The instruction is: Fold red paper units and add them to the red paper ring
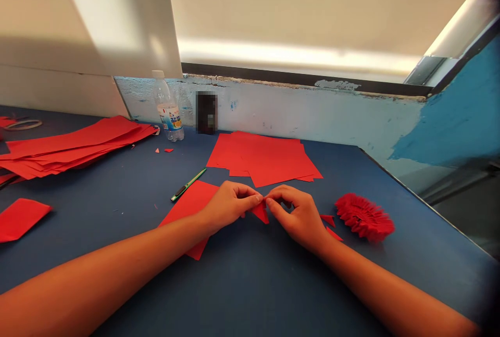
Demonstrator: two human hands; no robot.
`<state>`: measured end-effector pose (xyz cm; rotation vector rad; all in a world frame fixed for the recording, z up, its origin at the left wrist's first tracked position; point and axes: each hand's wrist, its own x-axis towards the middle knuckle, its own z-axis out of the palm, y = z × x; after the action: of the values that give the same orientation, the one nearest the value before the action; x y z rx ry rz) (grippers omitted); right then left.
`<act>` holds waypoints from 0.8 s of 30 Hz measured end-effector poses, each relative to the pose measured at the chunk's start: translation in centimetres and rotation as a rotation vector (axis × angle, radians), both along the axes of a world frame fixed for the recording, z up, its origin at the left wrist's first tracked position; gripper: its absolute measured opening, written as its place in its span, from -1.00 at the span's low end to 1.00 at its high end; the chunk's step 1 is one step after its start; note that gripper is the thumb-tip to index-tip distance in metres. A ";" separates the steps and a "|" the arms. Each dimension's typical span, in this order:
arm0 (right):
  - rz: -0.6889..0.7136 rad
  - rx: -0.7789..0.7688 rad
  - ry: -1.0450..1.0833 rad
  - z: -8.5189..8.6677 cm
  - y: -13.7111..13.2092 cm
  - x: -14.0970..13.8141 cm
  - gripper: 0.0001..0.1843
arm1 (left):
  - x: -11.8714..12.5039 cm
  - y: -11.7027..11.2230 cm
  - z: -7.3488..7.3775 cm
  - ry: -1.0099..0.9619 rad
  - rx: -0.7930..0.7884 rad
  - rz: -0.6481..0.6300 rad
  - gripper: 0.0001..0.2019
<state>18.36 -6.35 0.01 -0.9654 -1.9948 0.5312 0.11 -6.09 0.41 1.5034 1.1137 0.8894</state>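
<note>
Between my two hands is a small folded piece of red paper [260,214], its pointed end hanging down. My left hand [231,204] pinches it between thumb and fingers. My right hand [294,212] is closed in a pinch at the paper's upper right tip. Under my left forearm lies a red paper sheet [180,214], partly covered, with a green utility knife [188,185] at its upper edge. Beside my right wrist rest small red folded pieces [334,234]. Farther right sits a round red pleated paper piece [364,217].
A stack of red sheets [269,155] lies beyond my hands. Long red sheets [74,144] are piled at the left, near a roll of tape [24,125]. A plastic bottle [169,110] and a dark blurred object [206,113] stand by the wall. A red packet [22,219] lies front left.
</note>
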 end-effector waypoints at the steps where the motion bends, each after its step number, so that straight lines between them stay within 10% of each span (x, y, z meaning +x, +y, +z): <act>1: 0.017 0.018 0.004 0.1 0.0 0.0 -0.86 | 0.0 0.0 -0.1 0.009 0.003 0.003 -0.73; 24: -0.019 -0.234 -0.024 -0.6 0.7 0.0 -0.74 | -0.2 0.0 0.2 0.011 -0.020 -0.044 -0.75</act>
<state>18.41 -5.66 -0.54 -1.1352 -1.9725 0.7589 -0.07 -6.12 0.60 1.5122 1.0902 0.8390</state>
